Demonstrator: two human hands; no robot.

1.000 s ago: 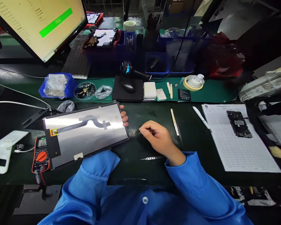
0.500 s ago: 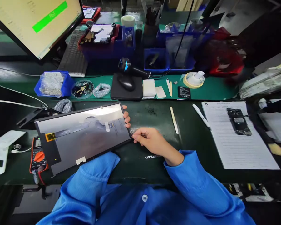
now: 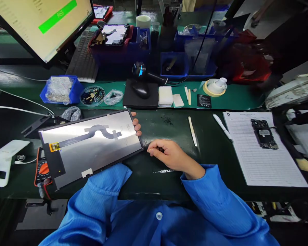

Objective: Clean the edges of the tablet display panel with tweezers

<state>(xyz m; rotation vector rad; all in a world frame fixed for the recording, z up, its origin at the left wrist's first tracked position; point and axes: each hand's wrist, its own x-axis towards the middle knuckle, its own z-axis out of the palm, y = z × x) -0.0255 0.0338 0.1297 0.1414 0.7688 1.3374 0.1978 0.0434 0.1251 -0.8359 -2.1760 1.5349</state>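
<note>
My left hand holds a large display panel from beneath, silver back side up, with only the fingertips showing past its right edge. A dark ribbon cable runs across the panel's back. My right hand rests on the dark mat just right of the panel's near right corner, its fingers curled in a pinch close to that corner. What the pinch holds, if anything, I cannot make out. Metal tweezers lie on the mat under my right wrist.
A multimeter lies under the panel's left end. A spudger, a white pen and a paper form carrying a circuit board lie to the right. A monitor, a keyboard, blue bins and a mouse stand behind.
My right hand moved left from the open mat to the panel's near right corner. The panel tilted slightly in my left hand, so its reflection shifted.
</note>
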